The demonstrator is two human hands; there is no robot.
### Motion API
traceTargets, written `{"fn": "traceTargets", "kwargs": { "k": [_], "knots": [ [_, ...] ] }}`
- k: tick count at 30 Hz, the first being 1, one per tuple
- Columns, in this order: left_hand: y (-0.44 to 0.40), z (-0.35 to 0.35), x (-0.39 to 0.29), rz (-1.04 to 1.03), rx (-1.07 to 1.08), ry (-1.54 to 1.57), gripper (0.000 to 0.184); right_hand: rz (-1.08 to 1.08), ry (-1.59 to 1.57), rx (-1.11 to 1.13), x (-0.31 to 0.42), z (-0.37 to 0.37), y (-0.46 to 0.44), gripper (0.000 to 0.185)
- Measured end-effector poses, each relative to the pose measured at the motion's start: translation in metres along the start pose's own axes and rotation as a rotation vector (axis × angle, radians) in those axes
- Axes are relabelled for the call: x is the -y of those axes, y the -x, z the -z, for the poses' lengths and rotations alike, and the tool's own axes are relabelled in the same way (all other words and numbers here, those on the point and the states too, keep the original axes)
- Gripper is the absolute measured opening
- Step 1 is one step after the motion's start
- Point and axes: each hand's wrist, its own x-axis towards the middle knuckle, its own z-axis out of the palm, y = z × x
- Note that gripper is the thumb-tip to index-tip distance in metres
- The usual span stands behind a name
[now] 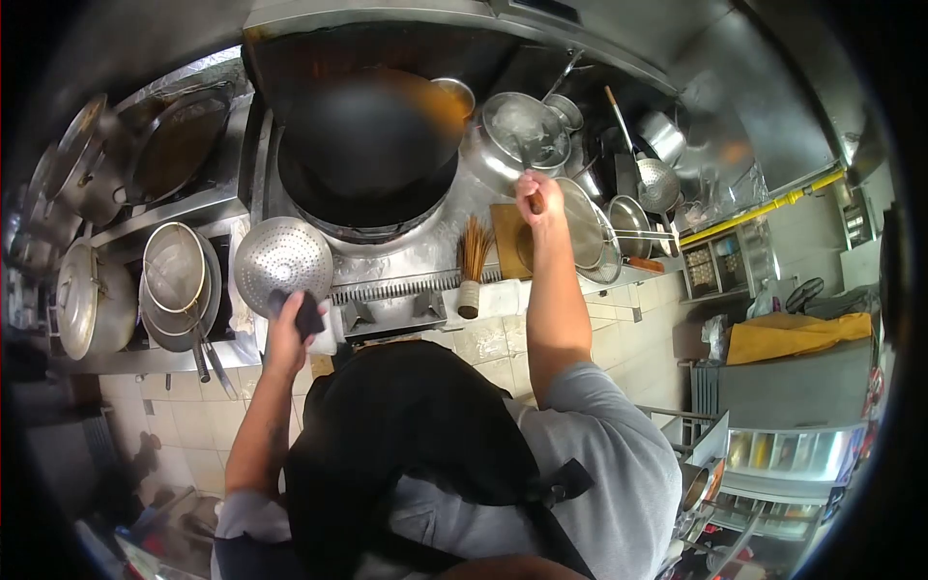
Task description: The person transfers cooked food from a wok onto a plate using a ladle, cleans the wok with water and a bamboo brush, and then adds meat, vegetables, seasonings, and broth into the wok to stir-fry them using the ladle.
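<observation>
My right hand [538,198] is closed around the wooden handle of a ladle [523,150], whose far end reaches into a round metal pot [498,169] behind the stove's front edge. My left hand [288,333] grips a black cloth-like pad [309,314]. Just beyond it is a round perforated skimmer [283,261]; whether the hand also holds its handle is hidden. Between and beyond both hands sits a large black wok [372,208] on the burner. Its upper part is a dark blur, with an orange glow at the right.
A bamboo brush [472,261] stands by the stove's front edge, beside a wooden board [507,242]. Strainers [176,266] and a lidded pot [95,300] are at left. At right are a wire-mesh strainer [580,222], a slotted ladle [658,184] and a yellow pipe [764,205].
</observation>
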Motion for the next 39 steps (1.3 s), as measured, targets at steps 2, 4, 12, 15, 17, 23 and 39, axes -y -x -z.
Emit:
{"fn": "traceTargets", "kwargs": {
  "k": [2,4,12,15,17,23,39],
  "knots": [
    [0.023,0.039,0.003,-0.065,-0.054,0.037,0.042,-0.012,-0.002,0.134,0.009,-0.001,0.022,0.008],
    [0.051,0.067,-0.003,-0.108,-0.146,0.074,0.041,-0.004,0.122,0.126,0.008,-0.022,0.060,0.008],
    [0.083,0.117,0.006,-0.052,-0.339,0.278,0.040,-0.131,0.401,0.089,-0.033,-0.073,0.180,0.036],
    [0.079,0.108,0.001,-0.040,-0.400,0.259,0.040,-0.146,0.573,0.050,-0.046,-0.076,0.191,0.044],
    [0.079,0.121,0.001,-0.040,-0.382,0.266,0.039,-0.054,0.850,-0.005,-0.060,-0.085,0.194,0.057],
    [0.087,0.150,0.004,-0.067,-0.388,0.248,0.036,0.494,1.874,-0.207,-0.025,-0.009,0.074,0.062],
    [0.076,0.181,0.032,-0.062,-0.331,0.144,0.024,0.072,0.190,-0.128,0.000,-0.147,-0.086,0.016]
  ]
}}
